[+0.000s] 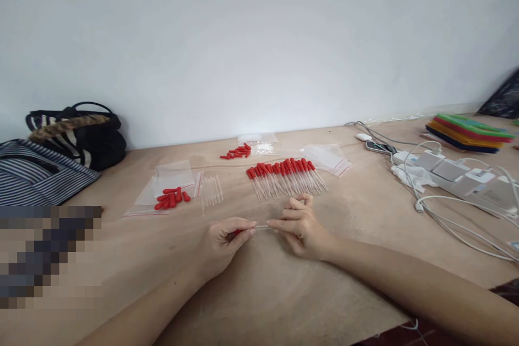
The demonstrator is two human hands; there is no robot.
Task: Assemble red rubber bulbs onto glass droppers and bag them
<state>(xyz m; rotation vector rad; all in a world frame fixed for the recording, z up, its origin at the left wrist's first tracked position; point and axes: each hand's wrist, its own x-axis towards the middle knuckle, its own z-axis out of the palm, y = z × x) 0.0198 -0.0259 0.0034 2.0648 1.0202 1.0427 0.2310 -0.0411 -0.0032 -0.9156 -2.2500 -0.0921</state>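
My left hand (227, 240) pinches a red rubber bulb, mostly hidden behind the fingers. From the other side, my right hand (304, 230) grips a thin clear glass tube (262, 227), which spans the short gap between both hands. Just beyond lies a row of droppers (284, 178), red bulbs at the far end and clear tips toward me. Left of that row are several bare glass tubes (212, 191). Several loose red bulbs (172, 198) rest on plastic zip bags (146, 200). Smaller red caps (237, 152) form a pile farther back.
Another plastic bag (328, 158) lies behind the droppers. On the right, a power strip with white chargers (458, 173) trails cables (450, 221). Stacked coloured trays (468, 132) sit at the far right. Bags (81, 135) stand at the left, against the wall.
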